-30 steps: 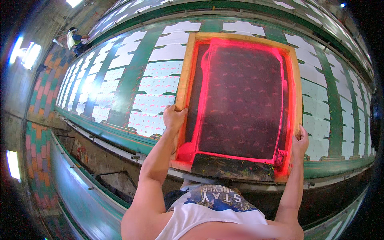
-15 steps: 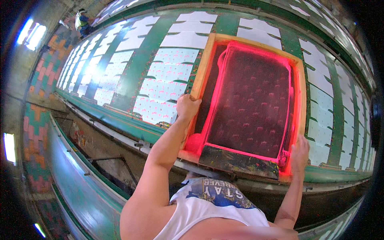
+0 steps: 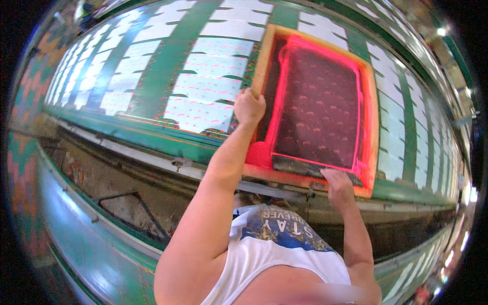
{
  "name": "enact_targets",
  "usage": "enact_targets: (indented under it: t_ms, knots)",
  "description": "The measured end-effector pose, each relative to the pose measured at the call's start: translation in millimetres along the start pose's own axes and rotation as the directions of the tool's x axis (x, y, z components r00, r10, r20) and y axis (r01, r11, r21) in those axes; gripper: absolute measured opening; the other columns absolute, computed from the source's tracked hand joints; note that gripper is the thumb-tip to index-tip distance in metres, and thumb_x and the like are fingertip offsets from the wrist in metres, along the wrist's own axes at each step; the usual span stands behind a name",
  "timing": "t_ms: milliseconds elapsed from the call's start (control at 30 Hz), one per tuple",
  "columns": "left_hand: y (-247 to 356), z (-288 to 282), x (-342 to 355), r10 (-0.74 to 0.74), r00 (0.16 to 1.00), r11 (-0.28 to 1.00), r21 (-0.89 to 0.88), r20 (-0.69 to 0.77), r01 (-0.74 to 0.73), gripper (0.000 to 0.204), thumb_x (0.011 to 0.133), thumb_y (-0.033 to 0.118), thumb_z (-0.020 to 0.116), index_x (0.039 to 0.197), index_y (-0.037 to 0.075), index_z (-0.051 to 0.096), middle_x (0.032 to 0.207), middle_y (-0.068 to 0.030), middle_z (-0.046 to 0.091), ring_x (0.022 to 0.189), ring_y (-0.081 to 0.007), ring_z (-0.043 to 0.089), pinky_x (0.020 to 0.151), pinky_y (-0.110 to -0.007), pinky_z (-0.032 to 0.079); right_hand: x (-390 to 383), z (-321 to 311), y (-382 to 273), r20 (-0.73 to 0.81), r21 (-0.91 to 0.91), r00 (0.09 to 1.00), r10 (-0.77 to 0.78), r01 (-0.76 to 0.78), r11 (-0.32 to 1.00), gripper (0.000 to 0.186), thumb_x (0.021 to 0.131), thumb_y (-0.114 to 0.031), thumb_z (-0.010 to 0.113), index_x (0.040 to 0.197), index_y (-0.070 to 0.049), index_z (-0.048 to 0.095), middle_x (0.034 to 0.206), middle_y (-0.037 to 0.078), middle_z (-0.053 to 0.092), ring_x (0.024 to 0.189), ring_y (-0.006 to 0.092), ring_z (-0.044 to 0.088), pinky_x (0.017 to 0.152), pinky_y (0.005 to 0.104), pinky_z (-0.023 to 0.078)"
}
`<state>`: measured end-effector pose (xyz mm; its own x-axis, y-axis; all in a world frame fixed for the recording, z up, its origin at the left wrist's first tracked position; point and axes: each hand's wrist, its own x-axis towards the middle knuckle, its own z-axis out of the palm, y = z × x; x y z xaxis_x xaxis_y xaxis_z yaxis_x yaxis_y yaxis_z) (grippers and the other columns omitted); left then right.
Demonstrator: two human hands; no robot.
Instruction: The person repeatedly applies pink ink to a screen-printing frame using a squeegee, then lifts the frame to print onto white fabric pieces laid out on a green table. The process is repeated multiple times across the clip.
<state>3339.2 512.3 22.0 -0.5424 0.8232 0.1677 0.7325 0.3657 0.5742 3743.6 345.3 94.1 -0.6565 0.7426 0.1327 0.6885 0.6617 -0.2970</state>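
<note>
A wooden-framed printing screen (image 3: 373,127) lies on the long green table, its dark mesh (image 3: 317,109) bordered by bright pink ink (image 3: 278,101). My left hand (image 3: 249,107) is closed round the frame's left side rail. Along the near end of the mesh rests a dark, paint-stained squeegee (image 3: 295,166). My right hand (image 3: 339,188) has its fingers over the squeegee's right part, the thumb side toward the mesh; its fingertips are partly hidden. Pink ink pools at the near left corner inside the frame.
White fabric pieces (image 3: 231,24) lie in rows across the green table (image 3: 168,56); those left of the screen (image 3: 206,86) carry small pink prints. A metal rail (image 3: 147,157) edges the table. Another green table (image 3: 96,218) stands behind, past a gap. A person (image 3: 86,12) is far left.
My right hand has left the frame's right rail and moved left onto the squeegee. My left hand still holds the left rail. The whole view has shifted.
</note>
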Motion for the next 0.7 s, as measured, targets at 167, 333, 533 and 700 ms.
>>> enact_targets:
  t_ms: [167,333,533,700]
  knots:
    - [4.9,8.5,9.9,-0.022,0.992,0.998,0.065,0.127,0.014,0.031,0.095,0.036,0.077,0.106,0.007,0.082,0.112,-0.0223,0.078,0.107,-0.0414,0.076,0.096,-0.055,0.061,24.7,4.8,-0.8,-0.075,-0.006,0.996,-0.045,0.045,0.999,0.054,0.086,0.005,0.062,0.137,-0.007,0.075,0.123,0.014,0.079,0.11,0.0366,0.076,0.094,0.0506,0.06]
    - [33.1,-2.3,25.2,0.017,0.999,0.999,0.031,0.042,-0.018,0.039,0.093,0.04,0.081,0.112,0.006,0.079,0.12,-0.0185,0.075,0.116,-0.0409,0.073,0.1,-0.054,0.06,64.1,-29.8,45.3,0.081,-0.005,0.995,0.053,-0.053,0.999,0.049,0.097,-0.006,0.061,0.142,-0.018,0.075,0.118,0.015,0.082,0.105,0.0368,0.079,0.093,0.0531,0.063]
    - [34.6,-1.1,24.8,-0.001,0.998,0.999,0.045,0.061,-0.002,0.04,0.095,0.04,0.079,0.114,0.004,0.078,0.122,-0.0198,0.075,0.118,-0.0413,0.072,0.101,-0.055,0.059,83.5,-48.2,86.4,0.148,0.07,0.984,0.1,-0.111,0.991,0.049,0.097,-0.004,0.065,0.142,-0.02,0.075,0.13,0.019,0.08,0.115,0.0405,0.078,0.097,0.0531,0.063]
    - [34.5,5.5,28.9,0.042,0.999,0.99,0.133,0.008,-0.042,0.043,0.095,0.044,0.079,0.114,0.005,0.079,0.122,-0.0188,0.075,0.113,-0.0412,0.074,0.098,-0.055,0.06,87.5,-42.0,119.4,0.289,0.26,0.951,0.111,-0.19,0.947,0.056,0.093,-0.006,0.075,0.147,-0.022,0.071,0.132,0.015,0.079,0.117,0.0447,0.075,0.1,0.0576,0.06]
